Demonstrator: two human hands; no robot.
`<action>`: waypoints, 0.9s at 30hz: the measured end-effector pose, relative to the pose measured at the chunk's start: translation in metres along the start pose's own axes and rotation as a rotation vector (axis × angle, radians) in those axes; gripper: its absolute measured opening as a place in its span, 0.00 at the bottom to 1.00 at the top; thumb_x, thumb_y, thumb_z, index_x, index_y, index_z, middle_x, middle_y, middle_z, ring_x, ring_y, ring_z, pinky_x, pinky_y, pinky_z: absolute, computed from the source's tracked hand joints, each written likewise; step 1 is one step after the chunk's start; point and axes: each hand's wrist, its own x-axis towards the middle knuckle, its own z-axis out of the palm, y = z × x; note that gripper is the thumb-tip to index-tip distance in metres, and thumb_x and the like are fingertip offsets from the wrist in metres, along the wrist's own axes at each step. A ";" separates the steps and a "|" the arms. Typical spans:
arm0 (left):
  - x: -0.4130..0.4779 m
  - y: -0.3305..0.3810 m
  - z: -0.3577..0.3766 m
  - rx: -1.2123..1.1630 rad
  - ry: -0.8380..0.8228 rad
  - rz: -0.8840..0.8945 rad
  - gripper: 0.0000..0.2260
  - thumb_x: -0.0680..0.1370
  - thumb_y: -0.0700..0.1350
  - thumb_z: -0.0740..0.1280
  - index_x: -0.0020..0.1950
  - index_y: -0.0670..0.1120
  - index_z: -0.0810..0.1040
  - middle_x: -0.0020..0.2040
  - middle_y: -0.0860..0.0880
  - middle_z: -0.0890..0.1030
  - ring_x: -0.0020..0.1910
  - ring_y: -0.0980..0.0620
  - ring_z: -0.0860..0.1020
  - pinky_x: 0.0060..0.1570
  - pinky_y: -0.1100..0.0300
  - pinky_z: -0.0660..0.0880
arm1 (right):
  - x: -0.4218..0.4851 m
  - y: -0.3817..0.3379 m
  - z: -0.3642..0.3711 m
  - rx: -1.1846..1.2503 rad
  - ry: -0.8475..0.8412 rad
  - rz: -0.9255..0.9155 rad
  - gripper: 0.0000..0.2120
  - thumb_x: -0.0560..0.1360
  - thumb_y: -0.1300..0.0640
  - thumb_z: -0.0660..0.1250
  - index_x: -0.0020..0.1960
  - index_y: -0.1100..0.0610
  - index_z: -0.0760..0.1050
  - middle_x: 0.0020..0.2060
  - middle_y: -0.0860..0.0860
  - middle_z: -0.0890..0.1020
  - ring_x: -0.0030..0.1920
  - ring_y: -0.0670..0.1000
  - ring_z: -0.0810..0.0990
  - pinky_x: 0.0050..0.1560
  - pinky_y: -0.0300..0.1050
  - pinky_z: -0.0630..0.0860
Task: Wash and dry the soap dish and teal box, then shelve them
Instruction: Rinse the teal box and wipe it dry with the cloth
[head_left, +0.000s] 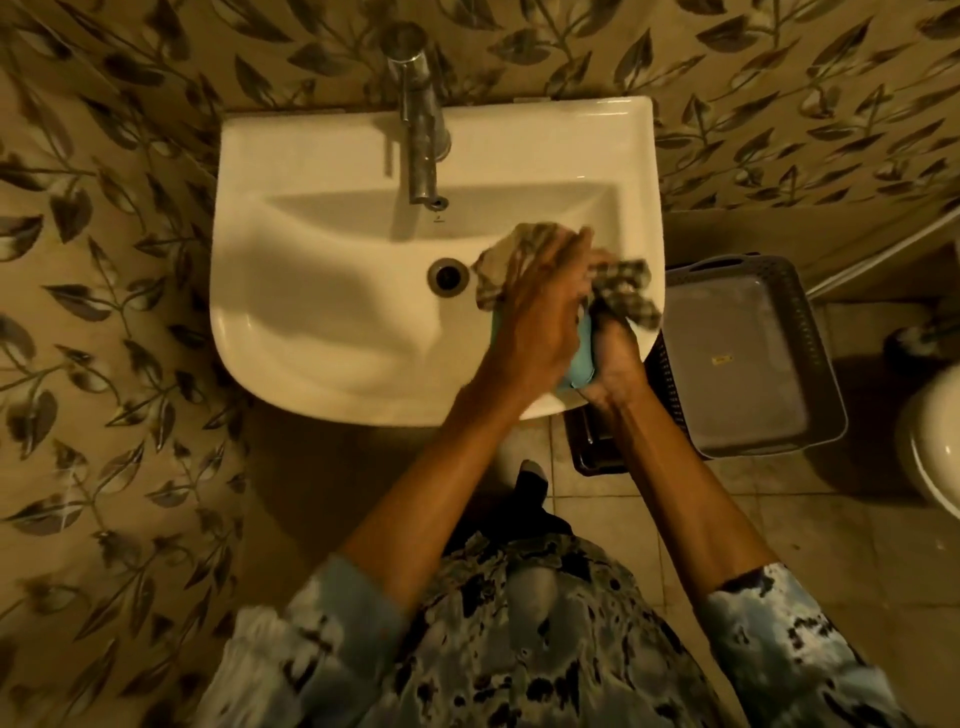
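Both hands meet over the right side of the white sink (322, 332). Between them sits the teal box (583, 358), of which only a thin strip shows. A checked cloth (626, 291) is wrapped around it, and its ends stick out above the fingers on both sides. My left hand (540, 312) lies on top with straight fingers and presses the cloth onto the box. From below and the right, my right hand (615, 358) holds the box with its fingers curled round it. The soap dish is not in view.
A metal tap (423, 130) stands at the back of the sink, and the drain (447, 276) is in the middle. A grey plastic basket (748, 358) sits on the floor to the right, over a dark crate (592, 447). A white toilet (935, 441) is at the right edge.
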 end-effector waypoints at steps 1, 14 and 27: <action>0.017 0.000 -0.006 -0.005 -0.047 -0.060 0.21 0.79 0.35 0.57 0.73 0.42 0.63 0.74 0.41 0.64 0.75 0.46 0.59 0.75 0.50 0.55 | 0.006 -0.004 0.004 0.052 -0.035 -0.051 0.16 0.83 0.55 0.50 0.51 0.59 0.75 0.39 0.52 0.84 0.39 0.48 0.83 0.41 0.39 0.81; -0.035 0.002 0.007 -0.225 0.153 -0.140 0.18 0.82 0.41 0.52 0.71 0.50 0.63 0.71 0.48 0.68 0.64 0.63 0.68 0.58 0.72 0.72 | 0.026 -0.018 -0.008 0.284 -0.091 -0.062 0.30 0.79 0.40 0.51 0.70 0.61 0.66 0.55 0.58 0.78 0.53 0.56 0.79 0.52 0.49 0.80; 0.052 -0.008 -0.013 -0.024 0.019 -0.095 0.14 0.81 0.40 0.54 0.65 0.41 0.71 0.61 0.43 0.78 0.60 0.46 0.76 0.62 0.57 0.70 | 0.023 -0.005 0.012 0.117 -0.098 -0.099 0.21 0.82 0.52 0.52 0.69 0.64 0.67 0.59 0.61 0.75 0.57 0.58 0.75 0.64 0.55 0.70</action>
